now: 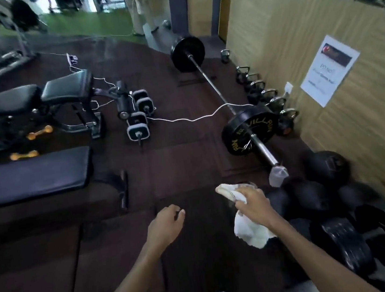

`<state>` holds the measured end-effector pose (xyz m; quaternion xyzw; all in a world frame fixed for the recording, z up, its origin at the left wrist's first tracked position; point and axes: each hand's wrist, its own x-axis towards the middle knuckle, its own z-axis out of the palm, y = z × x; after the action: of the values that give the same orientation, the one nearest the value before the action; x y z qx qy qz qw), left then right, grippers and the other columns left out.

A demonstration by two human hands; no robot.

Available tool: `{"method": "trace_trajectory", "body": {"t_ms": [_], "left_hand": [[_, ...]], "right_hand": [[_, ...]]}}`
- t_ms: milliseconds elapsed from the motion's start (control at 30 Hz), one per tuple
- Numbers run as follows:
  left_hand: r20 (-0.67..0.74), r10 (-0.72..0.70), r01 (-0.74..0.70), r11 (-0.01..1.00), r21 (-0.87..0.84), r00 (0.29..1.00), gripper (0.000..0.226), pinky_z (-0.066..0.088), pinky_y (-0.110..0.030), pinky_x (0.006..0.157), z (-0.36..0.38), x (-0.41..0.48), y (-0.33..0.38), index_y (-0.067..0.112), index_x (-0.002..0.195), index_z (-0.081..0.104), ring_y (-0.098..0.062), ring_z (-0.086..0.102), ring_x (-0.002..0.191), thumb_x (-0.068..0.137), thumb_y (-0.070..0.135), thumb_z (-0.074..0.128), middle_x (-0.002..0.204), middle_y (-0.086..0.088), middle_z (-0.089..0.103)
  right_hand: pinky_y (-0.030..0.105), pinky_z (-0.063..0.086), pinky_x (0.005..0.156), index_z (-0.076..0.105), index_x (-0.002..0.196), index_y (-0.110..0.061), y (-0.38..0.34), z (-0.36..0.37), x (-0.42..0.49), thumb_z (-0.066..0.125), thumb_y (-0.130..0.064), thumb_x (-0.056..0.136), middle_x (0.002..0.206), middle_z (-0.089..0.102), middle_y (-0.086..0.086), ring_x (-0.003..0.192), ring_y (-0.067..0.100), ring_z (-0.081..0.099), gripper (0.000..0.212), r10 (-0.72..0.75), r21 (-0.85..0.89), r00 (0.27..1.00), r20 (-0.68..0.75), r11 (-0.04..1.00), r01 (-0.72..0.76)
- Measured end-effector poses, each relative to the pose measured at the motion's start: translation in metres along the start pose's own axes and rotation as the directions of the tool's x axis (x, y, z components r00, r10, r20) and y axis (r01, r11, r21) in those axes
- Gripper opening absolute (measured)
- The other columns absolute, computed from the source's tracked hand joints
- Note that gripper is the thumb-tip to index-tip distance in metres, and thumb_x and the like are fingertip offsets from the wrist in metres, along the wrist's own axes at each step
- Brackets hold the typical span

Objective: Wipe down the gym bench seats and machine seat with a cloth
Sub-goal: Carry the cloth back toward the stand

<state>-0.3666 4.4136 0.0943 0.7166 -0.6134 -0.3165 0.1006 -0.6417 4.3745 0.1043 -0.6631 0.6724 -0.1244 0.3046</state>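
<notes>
Open floor (176,162) runs straight ahead between the benches and the barbell (219,98). The left hand (165,225) hangs over bare floor. To the left lies the flat bench (29,177), its foot (123,189) jutting into the lane. Past it stands the incline bench (33,95), dumbbells (139,118) just beside its end. A white cable (183,120) crosses the floor from dumbbells to barbell. The right side is crowded: the right hand (252,201), gripping a cloth (249,231), is near black balls (315,193) and plates (371,244), and kettlebells (262,92) line the wall (318,31).
</notes>
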Motion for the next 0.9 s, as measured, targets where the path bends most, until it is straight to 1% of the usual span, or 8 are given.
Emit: {"method": "trace_trajectory", "body": {"t_ms": [233,333,400,467,567,667,800,900], "left_hand": [[-0.03,-0.012,0.013,1.0,0.017,0.999,0.038,0.049,-0.038,0.089,-0.064,0.197,0.012,0.024,0.116,0.058,-0.017,0.059,0.107,0.095,0.049,0.04,0.116,0.004,0.062],[0.002,-0.024,0.024,1.0,0.016,1.0,0.037,0.049,-0.037,0.088,-0.09,0.287,0.023,0.02,0.114,0.06,-0.02,0.06,0.107,0.095,0.046,0.042,0.115,0.0,0.064],[0.042,-0.055,0.054,0.998,0.022,0.998,0.038,0.049,-0.036,0.089,-0.112,0.339,0.03,0.018,0.115,0.059,-0.021,0.059,0.109,0.096,0.045,0.042,0.117,-0.001,0.064],[0.067,-0.082,0.08,0.996,0.035,0.994,0.038,0.049,-0.036,0.089,-0.132,0.393,0.037,0.018,0.116,0.059,-0.021,0.059,0.109,0.097,0.045,0.041,0.117,-0.001,0.064],[0.065,-0.093,0.092,0.996,0.019,0.994,0.038,0.05,-0.038,0.087,-0.163,0.461,0.045,0.019,0.115,0.058,-0.02,0.059,0.104,0.096,0.047,0.04,0.115,0.0,0.063],[0.052,-0.142,0.143,0.99,-0.014,0.989,0.035,0.051,-0.039,0.088,-0.191,0.54,0.048,0.022,0.111,0.059,-0.018,0.059,0.1,0.095,0.047,0.041,0.112,0.003,0.063],[0.063,-0.183,0.182,0.983,0.021,0.981,0.037,0.049,-0.036,0.088,-0.224,0.657,0.046,0.023,0.113,0.06,-0.022,0.06,0.106,0.093,0.048,0.043,0.117,0.0,0.063],[0.059,-0.168,0.167,0.986,0.024,0.984,0.036,0.048,-0.037,0.089,-0.252,0.753,0.046,0.02,0.108,0.061,-0.024,0.06,0.107,0.093,0.047,0.042,0.113,-0.002,0.064]], "right_hand": [[0.04,0.047,0.089,0.066,0.111,-0.025,-0.048,-0.019,0.203,0.047,-0.039,0.073,0.128,0.057,-0.015,0.118,0.016,0.052,0.045,-0.039,-0.021,0.999,-0.011,0.999,0.039],[0.038,0.048,0.084,0.067,0.11,-0.016,-0.072,-0.037,0.298,0.059,-0.027,0.078,0.116,0.063,-0.003,0.109,0.023,0.058,0.034,-0.064,-0.039,0.998,-0.008,0.997,0.064],[0.036,0.051,0.079,0.069,0.1,-0.019,-0.086,-0.045,0.361,0.059,-0.029,0.076,0.103,0.067,-0.003,0.102,0.023,0.062,0.028,-0.06,-0.032,0.998,-0.006,0.998,0.059],[0.04,0.053,0.079,0.068,0.099,-0.024,-0.097,-0.053,0.421,0.056,-0.034,0.073,0.104,0.067,-0.007,0.1,0.021,0.064,0.031,-0.037,-0.005,0.999,0.025,0.999,0.037],[0.043,0.051,0.084,0.07,0.098,-0.02,-0.118,-0.065,0.497,0.059,-0.027,0.077,0.111,0.066,-0.007,0.105,0.02,0.058,0.025,-0.06,-0.06,0.997,0.04,0.996,0.062],[0.043,0.05,0.086,0.068,0.095,-0.026,-0.14,-0.074,0.58,0.055,-0.032,0.075,0.098,0.068,-0.009,0.099,0.018,0.06,0.025,0.002,-0.001,0.995,0.101,1.0,-0.002],[0.045,0.045,0.094,0.065,0.111,-0.033,-0.171,-0.071,0.698,0.053,-0.038,0.08,0.108,0.067,-0.007,0.113,0.02,0.054,0.033,0.01,-0.043,0.98,0.2,0.999,-0.002],[0.047,0.044,0.095,0.066,0.109,-0.034,-0.202,-0.071,0.791,0.052,-0.038,0.081,0.104,0.068,-0.006,0.111,0.021,0.054,0.032,0.004,-0.05,0.975,0.221,0.999,0.007]]}}
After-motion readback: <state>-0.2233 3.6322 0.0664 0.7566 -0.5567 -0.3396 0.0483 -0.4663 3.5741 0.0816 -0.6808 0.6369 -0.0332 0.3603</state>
